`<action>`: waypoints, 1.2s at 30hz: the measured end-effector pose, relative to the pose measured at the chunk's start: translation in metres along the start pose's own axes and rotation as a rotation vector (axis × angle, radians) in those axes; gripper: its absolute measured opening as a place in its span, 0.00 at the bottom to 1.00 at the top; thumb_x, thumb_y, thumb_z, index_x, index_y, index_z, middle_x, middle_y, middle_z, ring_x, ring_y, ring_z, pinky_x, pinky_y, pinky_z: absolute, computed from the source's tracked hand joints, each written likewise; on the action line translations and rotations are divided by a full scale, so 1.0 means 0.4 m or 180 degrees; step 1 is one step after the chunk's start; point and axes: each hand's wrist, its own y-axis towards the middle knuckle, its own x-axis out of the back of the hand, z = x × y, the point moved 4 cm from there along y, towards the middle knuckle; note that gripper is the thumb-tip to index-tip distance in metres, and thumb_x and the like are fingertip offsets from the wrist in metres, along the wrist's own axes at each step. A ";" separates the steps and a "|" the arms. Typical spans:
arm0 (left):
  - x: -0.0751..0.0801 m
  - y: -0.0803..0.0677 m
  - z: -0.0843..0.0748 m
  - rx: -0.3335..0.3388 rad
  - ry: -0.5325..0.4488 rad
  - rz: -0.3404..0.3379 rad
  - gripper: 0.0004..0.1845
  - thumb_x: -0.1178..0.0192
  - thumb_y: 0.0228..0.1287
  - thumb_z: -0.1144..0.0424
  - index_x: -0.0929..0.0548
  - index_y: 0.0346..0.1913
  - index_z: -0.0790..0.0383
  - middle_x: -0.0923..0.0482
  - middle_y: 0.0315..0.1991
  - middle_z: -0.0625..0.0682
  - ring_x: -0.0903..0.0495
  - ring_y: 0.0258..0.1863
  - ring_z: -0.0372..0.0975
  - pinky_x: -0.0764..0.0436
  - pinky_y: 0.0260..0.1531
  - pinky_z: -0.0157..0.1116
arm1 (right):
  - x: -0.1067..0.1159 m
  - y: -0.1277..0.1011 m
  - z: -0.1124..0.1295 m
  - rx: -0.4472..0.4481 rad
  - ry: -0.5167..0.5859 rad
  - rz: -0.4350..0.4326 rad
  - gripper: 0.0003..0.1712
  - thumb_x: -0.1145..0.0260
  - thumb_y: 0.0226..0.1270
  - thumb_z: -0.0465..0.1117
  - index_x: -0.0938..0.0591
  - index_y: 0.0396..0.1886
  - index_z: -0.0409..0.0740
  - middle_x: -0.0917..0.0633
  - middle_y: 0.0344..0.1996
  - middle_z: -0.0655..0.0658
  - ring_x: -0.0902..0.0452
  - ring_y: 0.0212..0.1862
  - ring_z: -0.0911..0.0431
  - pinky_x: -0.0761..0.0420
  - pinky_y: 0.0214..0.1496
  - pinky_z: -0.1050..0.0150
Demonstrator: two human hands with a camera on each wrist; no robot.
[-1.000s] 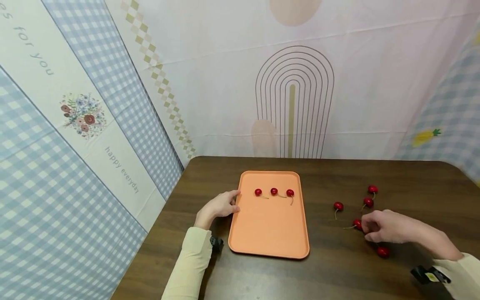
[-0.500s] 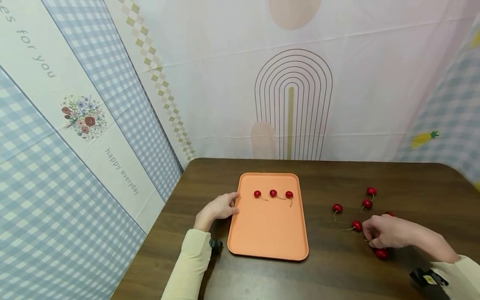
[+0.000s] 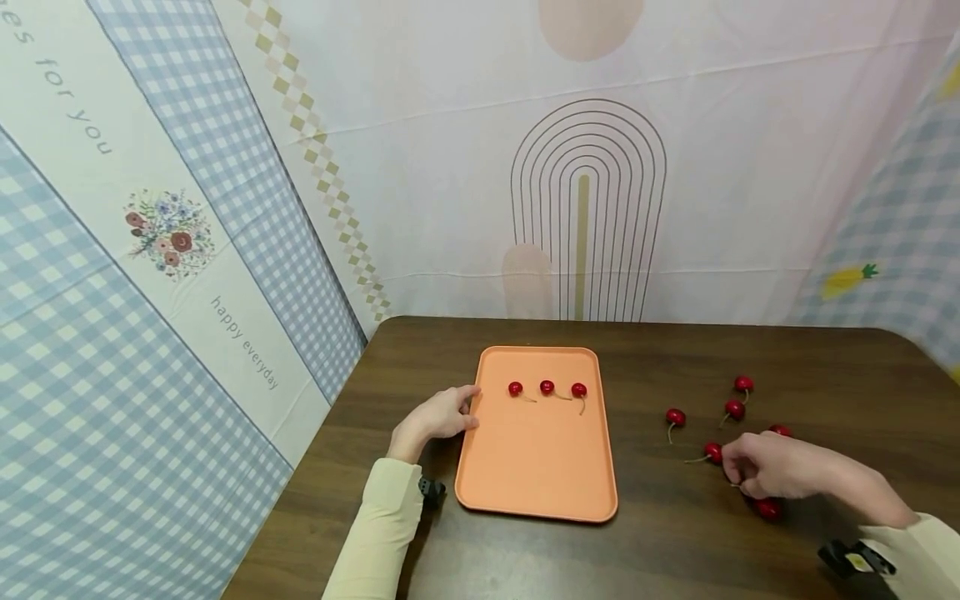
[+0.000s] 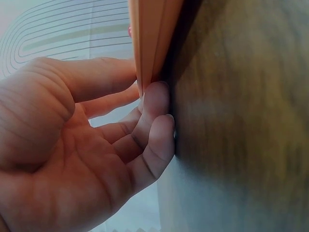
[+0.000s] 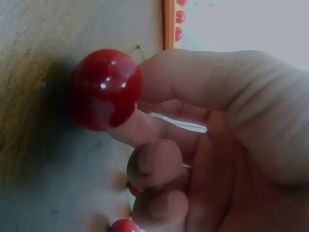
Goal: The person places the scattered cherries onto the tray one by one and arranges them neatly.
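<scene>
An orange tray [image 3: 536, 475] lies on the table with three red cherries in a row near its far end, among them the middle cherry [image 3: 547, 387]. My left hand [image 3: 437, 414] grips its left edge. In the left wrist view the thumb lies on the tray's rim [image 4: 153, 38], with curled fingers against the outer side. On the right, my right hand [image 3: 780, 467] pinches a glossy cherry [image 5: 104, 89] between thumb and index finger, close to the tabletop. That cherry [image 3: 767, 508] shows below the hand in the head view; its green stem tip pokes past the thumb.
Several loose cherries lie around the right hand: one cherry [image 3: 712, 452] by the fingertips, another cherry [image 3: 780, 430] partly hidden behind the hand, and a cherry [image 3: 676, 417] toward the tray. A patterned cloth [image 3: 450, 167] hangs behind the dark wooden table [image 3: 660, 350].
The right hand has moved slightly toward the near side, from beside one cherry to the nearest one, and its fingers have come together on it. The left hand has stayed at the tray.
</scene>
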 end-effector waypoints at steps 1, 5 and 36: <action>0.001 -0.001 -0.001 0.0011 -0.0004 0.0010 0.32 0.37 0.65 0.64 0.33 0.72 0.62 0.25 0.29 0.51 0.28 0.24 0.39 0.30 0.27 0.34 | 0.002 0.000 0.003 0.0029 -0.0043 -0.0032 0.10 0.38 0.55 0.28 0.23 0.28 0.49 0.31 0.17 0.57 0.39 0.19 0.66 0.39 0.23 0.69; 0.003 -0.001 -0.001 0.0036 -0.0009 0.0036 0.32 0.38 0.66 0.64 0.33 0.72 0.61 0.25 0.29 0.51 0.28 0.24 0.39 0.30 0.26 0.34 | 0.014 0.007 0.029 0.0122 -0.0267 -0.0208 0.09 0.36 0.57 0.31 0.23 0.28 0.51 0.29 0.18 0.58 0.38 0.20 0.67 0.38 0.24 0.69; 0.003 -0.002 -0.002 -0.0009 0.0011 0.0054 0.32 0.38 0.66 0.64 0.33 0.71 0.61 0.25 0.29 0.51 0.29 0.24 0.38 0.30 0.27 0.33 | 0.112 0.266 0.241 0.0773 -0.0638 -0.0787 0.05 0.36 0.63 0.33 0.18 0.29 0.46 0.22 0.21 0.57 0.30 0.24 0.66 0.27 0.29 0.69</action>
